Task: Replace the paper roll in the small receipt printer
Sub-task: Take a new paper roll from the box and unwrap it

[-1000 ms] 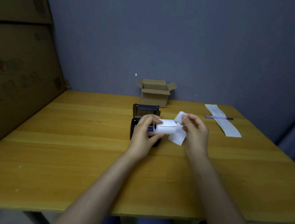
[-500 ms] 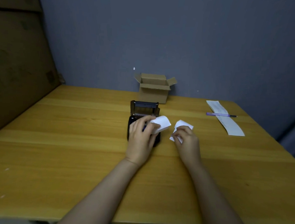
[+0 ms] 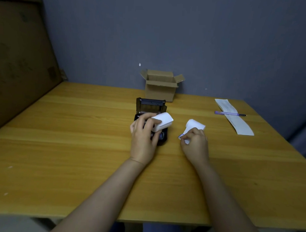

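lowered, left hand (image 3: 144, 138) grips paper roll (image 3: 161, 121) over open printer (image 3: 150, 107); right hand (image 3: 194, 144) pinches torn strip (image 3: 194, 126).

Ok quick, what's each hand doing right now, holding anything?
Left hand: closed on the paper roll, over the open printer.
Right hand: fingers pinching a torn paper strip against the table.

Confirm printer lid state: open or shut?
Open. The printer lid stands upright behind the left hand, which holds the paper roll.
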